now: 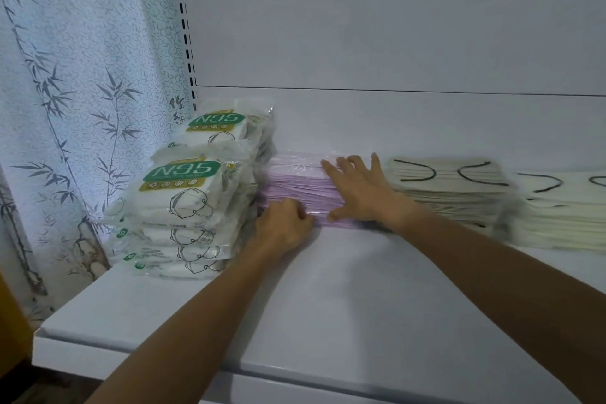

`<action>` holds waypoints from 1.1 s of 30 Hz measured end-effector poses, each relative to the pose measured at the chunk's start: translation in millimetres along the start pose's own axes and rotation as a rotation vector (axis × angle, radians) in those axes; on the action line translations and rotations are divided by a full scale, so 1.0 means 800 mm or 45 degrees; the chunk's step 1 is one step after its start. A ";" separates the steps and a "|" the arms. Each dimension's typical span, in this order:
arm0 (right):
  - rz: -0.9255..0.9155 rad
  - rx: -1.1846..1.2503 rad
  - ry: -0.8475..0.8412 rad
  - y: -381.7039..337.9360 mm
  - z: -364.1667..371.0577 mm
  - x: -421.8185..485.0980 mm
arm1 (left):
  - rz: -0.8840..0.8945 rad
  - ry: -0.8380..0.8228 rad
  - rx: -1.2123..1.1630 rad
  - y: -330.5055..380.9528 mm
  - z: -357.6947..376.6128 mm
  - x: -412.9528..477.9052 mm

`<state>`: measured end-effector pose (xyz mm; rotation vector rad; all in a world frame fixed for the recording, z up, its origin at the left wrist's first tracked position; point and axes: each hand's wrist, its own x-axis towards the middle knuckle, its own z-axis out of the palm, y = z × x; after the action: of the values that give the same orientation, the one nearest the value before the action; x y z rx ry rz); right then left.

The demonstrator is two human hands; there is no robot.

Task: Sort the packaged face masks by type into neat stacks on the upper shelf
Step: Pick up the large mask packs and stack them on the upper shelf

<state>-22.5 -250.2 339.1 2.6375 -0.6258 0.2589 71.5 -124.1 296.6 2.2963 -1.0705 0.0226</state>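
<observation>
So the pink mask stack [295,188] was sitting in the middle of the white shelf [328,305], pushed in close to the back panel [377,26] and wrapped in clear plastic. Both hands were on it. The right hand [357,190] lay spread wide across the top right end, fingers fairly straight and fanned out over the wrap, thumb reaching down the front face. The left hand [282,228] was at the lower front left corner with its fingers bent in against the stack. Honestly I couldn't tell if it was actually pinching the plastic or just pushing.

Right up against the pink stack on the left was the front N95 pile [183,197], several bagged packs high, with a rear N95 pile [223,128] just behind it. On the other side, just beside the right hand, there was a stack of white masks with black ear loops [452,188], and a second white stack [564,213] next to that, running off the edge of the shot. A bamboo-print curtain [82,92] hung to the left of the shelf.
</observation>
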 end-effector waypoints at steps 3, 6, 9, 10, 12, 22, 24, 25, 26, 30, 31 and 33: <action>-0.005 -0.029 0.017 0.008 -0.002 0.004 | 0.052 -0.007 -0.035 -0.002 0.004 0.003; -0.005 0.017 -0.039 0.007 -0.004 0.007 | 0.031 -0.067 -0.146 -0.005 0.011 0.008; 0.007 0.225 -0.049 0.004 -0.014 0.007 | -0.032 -0.084 -0.186 -0.009 0.016 0.013; 0.010 0.241 -0.014 0.003 -0.017 0.008 | -0.046 -0.063 -0.175 -0.010 0.017 0.014; -0.042 0.091 0.066 0.000 -0.019 0.009 | -0.060 0.007 -0.140 -0.012 0.019 0.014; -0.144 0.081 0.133 -0.012 -0.004 0.025 | 0.114 0.175 0.176 -0.010 0.010 0.011; -0.188 0.199 0.077 -0.005 -0.009 0.025 | 0.419 0.187 0.217 -0.008 0.006 0.002; -0.209 0.209 0.066 -0.003 -0.011 0.026 | 0.522 0.137 0.188 -0.006 0.001 0.000; -0.225 0.195 0.065 -0.002 -0.012 0.027 | 0.596 0.077 0.168 -0.005 -0.002 0.000; -0.211 0.087 0.060 -0.009 -0.011 0.026 | 0.659 -0.083 0.407 -0.007 -0.006 -0.001; -0.202 0.057 0.056 -0.013 -0.009 0.025 | 0.651 -0.119 0.502 -0.008 -0.003 -0.005; -0.190 0.031 0.066 -0.016 -0.006 0.025 | 0.649 -0.146 0.586 -0.010 0.002 -0.013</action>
<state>1.0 -245.4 344.3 2.6755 -0.4088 0.2909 69.7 -114.1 288.8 2.3594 -1.8439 0.3787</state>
